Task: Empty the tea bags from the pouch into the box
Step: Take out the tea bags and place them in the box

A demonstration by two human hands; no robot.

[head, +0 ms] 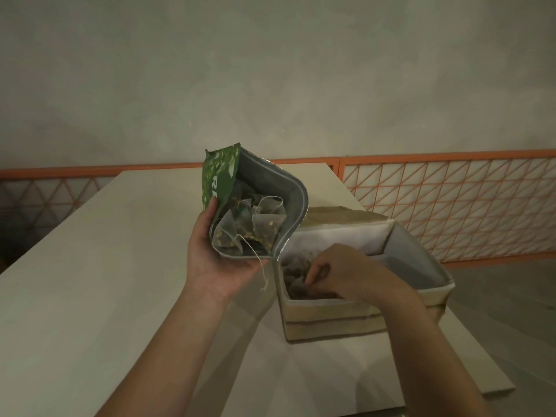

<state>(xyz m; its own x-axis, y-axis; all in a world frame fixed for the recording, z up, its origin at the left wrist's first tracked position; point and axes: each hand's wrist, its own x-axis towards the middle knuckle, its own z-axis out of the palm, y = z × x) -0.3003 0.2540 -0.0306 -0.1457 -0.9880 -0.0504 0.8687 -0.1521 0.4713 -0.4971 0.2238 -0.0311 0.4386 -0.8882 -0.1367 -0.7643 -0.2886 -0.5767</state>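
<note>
My left hand grips a green foil pouch from below, with its open mouth tilted toward me above the table. Several mesh tea bags lie inside the pouch, and one string hangs out over its lower edge. To the right stands an open beige cardboard box with more tea bags at the bottom. My right hand reaches down into the box, fingers curled among those tea bags; whether it pinches one I cannot tell.
The box's lid flaps stand open at the back and right. A pale table holds the box, its right edge close beside the box. An orange mesh railing runs behind, in front of a grey wall.
</note>
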